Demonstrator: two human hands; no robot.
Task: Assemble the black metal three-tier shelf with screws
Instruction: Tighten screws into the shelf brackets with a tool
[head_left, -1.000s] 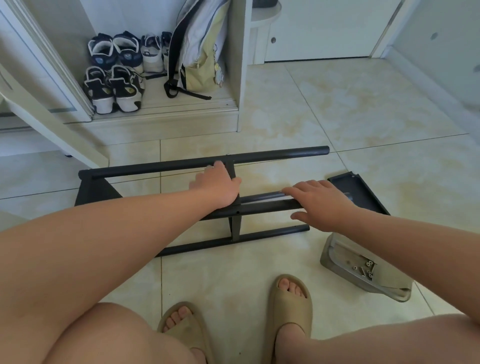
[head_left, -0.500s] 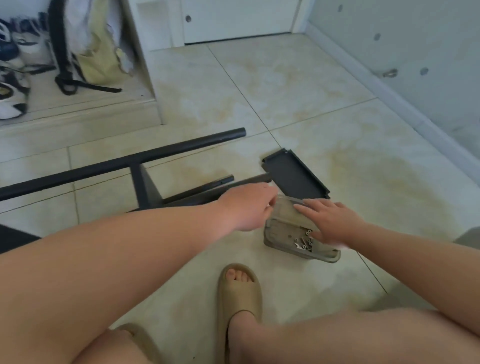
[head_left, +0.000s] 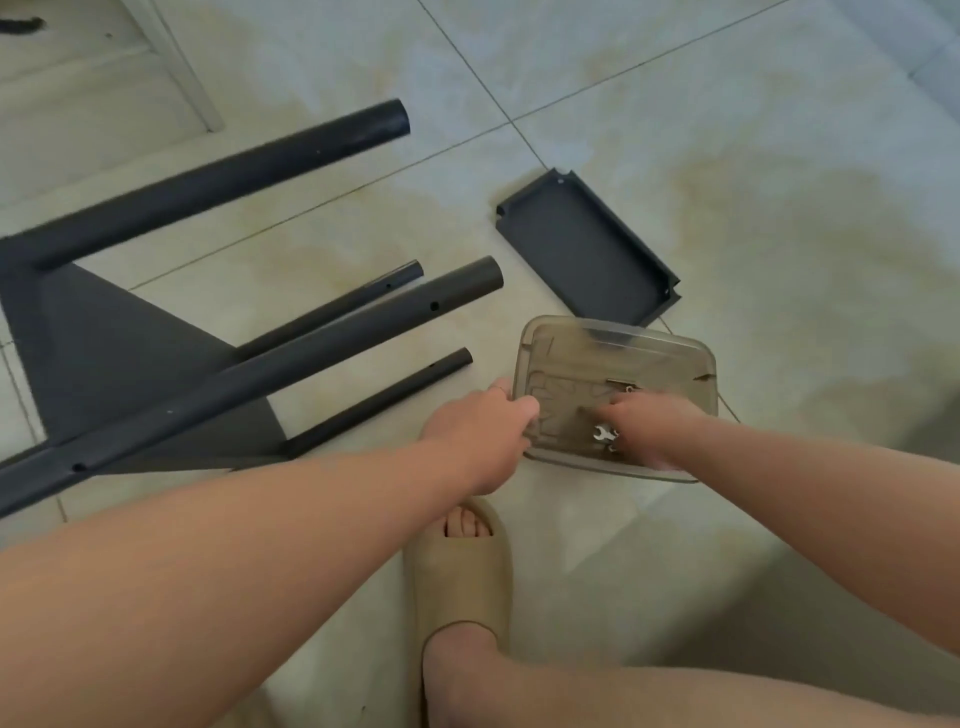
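Left hand (head_left: 483, 436) grips the rim of a translucent hardware box (head_left: 670, 358) on the floor (head_left: 779, 156). Right hand (head_left: 649, 426) reaches inside, its grasp unclear. The black shelf frame (head_left: 130, 358) lies just left. A tipped box could scatter the small metal fittings (head_left: 604, 433).

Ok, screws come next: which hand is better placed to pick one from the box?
Right hand: it reaches inside the clear box among the hardware, while the left hand grips the box's rim.
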